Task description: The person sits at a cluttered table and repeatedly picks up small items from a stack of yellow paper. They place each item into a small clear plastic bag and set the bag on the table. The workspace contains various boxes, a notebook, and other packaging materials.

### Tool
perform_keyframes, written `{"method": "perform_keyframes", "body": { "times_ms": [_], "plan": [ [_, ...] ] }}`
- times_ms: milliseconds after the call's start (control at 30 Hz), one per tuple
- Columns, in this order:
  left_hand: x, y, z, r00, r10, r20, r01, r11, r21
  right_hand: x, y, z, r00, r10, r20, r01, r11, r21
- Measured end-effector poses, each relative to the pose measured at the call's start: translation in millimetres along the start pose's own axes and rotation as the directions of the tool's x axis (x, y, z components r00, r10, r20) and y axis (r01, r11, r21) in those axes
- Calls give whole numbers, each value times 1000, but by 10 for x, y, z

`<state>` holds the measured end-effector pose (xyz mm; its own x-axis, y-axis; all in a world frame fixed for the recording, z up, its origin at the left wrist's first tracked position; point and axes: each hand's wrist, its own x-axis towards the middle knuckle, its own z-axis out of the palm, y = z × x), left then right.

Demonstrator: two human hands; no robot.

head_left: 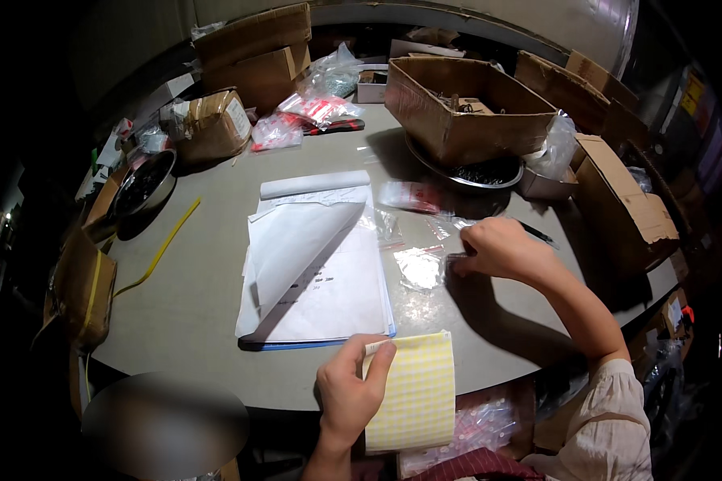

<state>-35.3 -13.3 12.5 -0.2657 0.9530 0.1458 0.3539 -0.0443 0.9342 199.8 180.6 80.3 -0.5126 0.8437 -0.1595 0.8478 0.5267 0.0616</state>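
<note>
A yellow sheet (413, 393) with a pale grid, nearest the camera of the things I handle, is pinched in my left grip (354, 385) between thumb and fingers at its upper left corner. Ahead and to the right, my right grip (501, 247) has bent fingers just beside a shiny clear bag (419, 269) on the worktop (192, 321); I cannot tell whether it holds anything. Progress: the grid looks largely whole, so I judge most of the sheet unused; whether any bag is finished cannot be made out. Ahead of my left grip lies a paper pad (345, 297), its upper leaf curled; just right of my right grip, a dark pen (537, 233).
</note>
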Motion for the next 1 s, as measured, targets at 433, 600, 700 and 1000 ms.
{"method": "perform_keyframes", "body": {
  "times_ms": [433,600,700,1000],
  "plan": [
    [-18,-68,-7,999,46,-16,-48,987,-153,132,-56,516,923,-79,-376,90,996,13],
    [-49,-237,18,994,34,-100,-63,951,-304,-299,260,508,944,-118,-307,205,941,271],
    [-34,-227,25,994,17,-106,-56,927,-371,-721,198,827,834,-220,-505,398,875,276],
    [-54,-160,40,998,37,48,-13,903,-430,-1871,-150,860,804,-399,-440,590,453,668]
  ]
}}
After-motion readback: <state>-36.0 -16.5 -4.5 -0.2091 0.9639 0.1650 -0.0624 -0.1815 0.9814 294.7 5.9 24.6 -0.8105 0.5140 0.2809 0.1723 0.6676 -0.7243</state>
